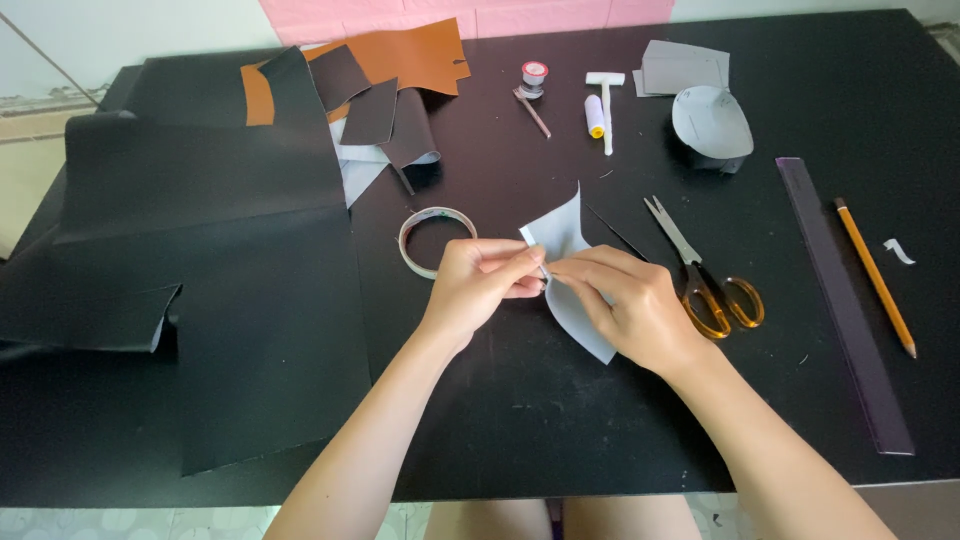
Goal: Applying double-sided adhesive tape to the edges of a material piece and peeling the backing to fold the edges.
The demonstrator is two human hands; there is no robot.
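Black matte table (560, 420) is filling the view, pink wall (450, 15) running behind it. Large dark sheet (200, 260), smooth and flat, is covering the table's left side; brown and dark offcuts (380, 90) are piling at the far edge. Left hand (480, 285) and right hand (630, 305) are meeting at table centre, fingers of both pinched together on a grey curved cut piece (565, 235), thin and flexible. Tape roll (432, 240) is lying just left of the hands, orange-handled scissors (705, 275) just right. Dark ruler (845, 300) and pencil (875, 275) are lying further right.
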